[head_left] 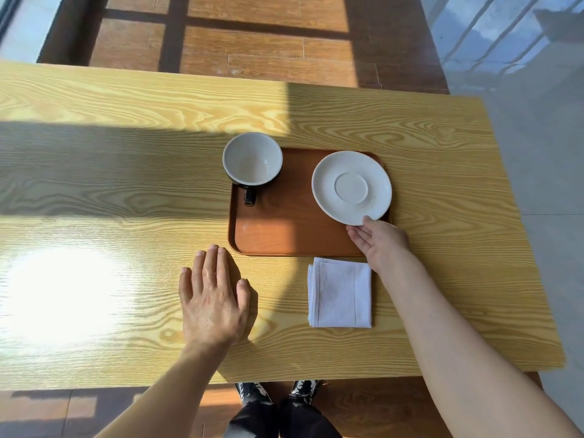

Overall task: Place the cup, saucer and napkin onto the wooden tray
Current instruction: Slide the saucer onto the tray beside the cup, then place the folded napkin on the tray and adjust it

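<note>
A brown wooden tray lies in the middle of the table. A cup, white inside and black outside, stands on the tray's far left corner with its handle toward me. A white saucer is over the tray's right side, slightly tilted; my right hand grips its near rim with the thumb on top and fingers underneath. A folded white napkin lies on the table just in front of the tray, under my right forearm's left side. My left hand rests flat on the table near the tray's front left corner.
The light wooden table has its far edge above the tray and its right edge near the saucer side. Strong sunlight glares on the table's left part. My shoes show below the near edge.
</note>
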